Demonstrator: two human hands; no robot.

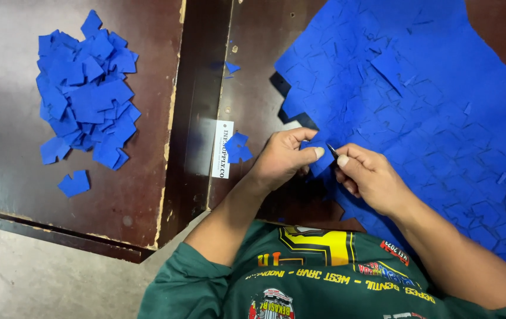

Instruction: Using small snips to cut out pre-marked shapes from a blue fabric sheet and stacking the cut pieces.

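Note:
A big blue sheet (418,100), scored with many cut outlines, covers the right side of a dark brown table (253,88). My left hand (282,158) pinches a small blue piece (322,160) at the sheet's near left edge. My right hand (368,174) is closed on a small dark blade-like tool (331,150), its tip touching that same piece. The two hands nearly meet.
A heap of cut blue pieces (84,94) lies on a second table top at the left, with one stray piece (74,183) below it. Two loose pieces (237,147) rest beside a white label (221,149). A gap (197,106) runs between the table tops.

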